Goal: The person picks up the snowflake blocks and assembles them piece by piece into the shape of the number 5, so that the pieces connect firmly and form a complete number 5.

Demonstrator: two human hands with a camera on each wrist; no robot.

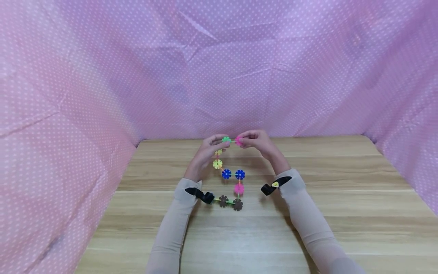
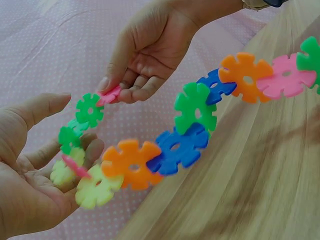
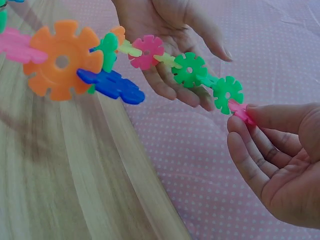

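Observation:
A chain of notched plastic snowflake discs [image 2: 180,150] in green, pink, yellow, orange, blue and brown hangs from the hands and stretches back toward the body. My right hand [image 1: 261,142] pinches the pink disc [image 3: 242,112] at the chain's far end between thumb and fingers. A green disc [image 3: 227,95] joins onto that pink one. Beside the green and yellow discs, my left hand [image 1: 205,150] has its fingers spread loosely behind the chain, the thumb standing apart. In the left wrist view, the yellow disc [image 2: 99,186] lies in front of the left fingers.
Below is a wooden table [image 1: 342,171], bordered at the back and sides by a pink dotted cloth [image 1: 222,76]. Black straps [image 1: 277,185] circle both wrists. Near the left strap, the chain's brown discs [image 1: 237,204] are partly in view, and its near end is hidden.

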